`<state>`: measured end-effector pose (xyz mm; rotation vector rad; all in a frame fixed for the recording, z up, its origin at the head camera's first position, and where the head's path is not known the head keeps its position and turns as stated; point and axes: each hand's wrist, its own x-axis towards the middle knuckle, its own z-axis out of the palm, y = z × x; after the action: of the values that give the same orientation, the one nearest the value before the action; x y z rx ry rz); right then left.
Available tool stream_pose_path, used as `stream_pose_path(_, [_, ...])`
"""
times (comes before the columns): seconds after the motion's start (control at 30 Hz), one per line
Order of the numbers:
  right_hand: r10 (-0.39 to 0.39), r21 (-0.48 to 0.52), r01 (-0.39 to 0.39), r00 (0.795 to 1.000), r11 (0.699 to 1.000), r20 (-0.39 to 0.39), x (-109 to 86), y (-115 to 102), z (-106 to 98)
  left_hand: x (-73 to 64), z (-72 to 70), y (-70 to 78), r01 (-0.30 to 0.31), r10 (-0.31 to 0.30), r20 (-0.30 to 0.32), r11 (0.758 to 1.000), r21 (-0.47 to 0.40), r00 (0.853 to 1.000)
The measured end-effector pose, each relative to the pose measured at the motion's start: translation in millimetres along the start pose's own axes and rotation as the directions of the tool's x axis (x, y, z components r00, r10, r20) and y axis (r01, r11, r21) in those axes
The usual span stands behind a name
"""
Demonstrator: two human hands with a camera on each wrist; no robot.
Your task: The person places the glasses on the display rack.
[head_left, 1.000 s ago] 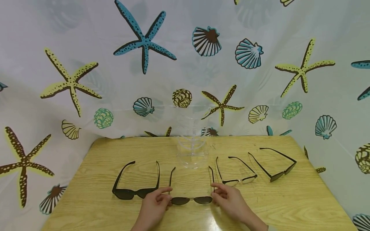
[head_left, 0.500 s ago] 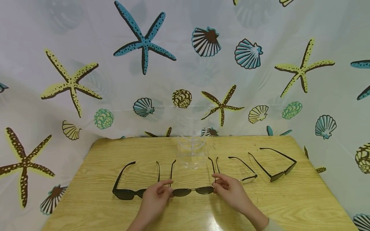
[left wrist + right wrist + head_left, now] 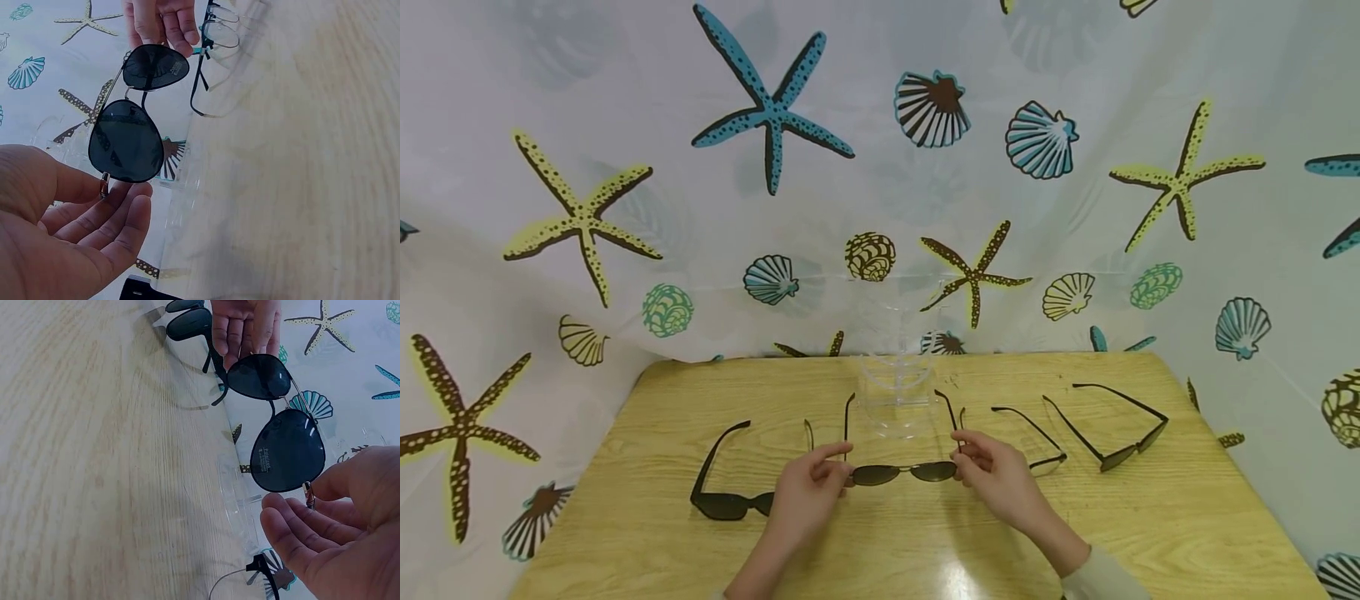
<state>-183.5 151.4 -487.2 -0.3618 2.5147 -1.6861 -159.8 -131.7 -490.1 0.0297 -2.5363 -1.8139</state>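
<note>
Dark aviator sunglasses [image 3: 905,473] are held up between both hands, lenses toward me and temples pointing away. My left hand [image 3: 808,487] pinches the left hinge end between thumb and fingers. The right hinge end is pinched the same way by my right hand [image 3: 997,479]. In the left wrist view the sunglasses [image 3: 126,140] show two dark lenses joined by a thin metal bridge. A small printed label marks one lens of the sunglasses [image 3: 287,450] in the right wrist view. Beyond them stands a clear acrylic display stand [image 3: 898,408] at the back of the table.
Thick black sunglasses [image 3: 722,505] lie left, partly behind my left hand. Clear-lens glasses [image 3: 1048,460] lie right, mostly hidden by my right hand. Another dark pair of sunglasses [image 3: 1120,457] sits farther right. A curtain [image 3: 850,208] printed with starfish and shells hangs behind the wooden table [image 3: 1150,533].
Both hands have lifted the aviator sunglasses and carried them away from me toward the clear stand. The other glasses have stayed in place.
</note>
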Motion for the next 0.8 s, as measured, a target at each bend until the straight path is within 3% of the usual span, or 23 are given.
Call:
stream_pose_path(0.23, [0.004, -0.034, -0.005, 0.999, 0.999, -0.033, 8.4, -2, 0, 12.5, 0.0, 4.3, 0.004, -0.004, -0.017, 1.000, 0.017, 1.000])
stream_pose_path(0.57, [-0.001, -0.059, -0.006, 0.994, 0.998, -0.108, 21.0, -3, 2, 27.0, 0.1, 8.1, -0.051, 0.053, -0.035, 0.997, 0.060, 0.998])
stream_pose_path(0.8, [-0.005, -0.080, -0.005, 0.992, 0.997, -0.126, 33.0, -2, 1, 37.1, 2.9, 10.0, -0.028, 0.031, -0.040, 0.996, 0.086, 0.999])
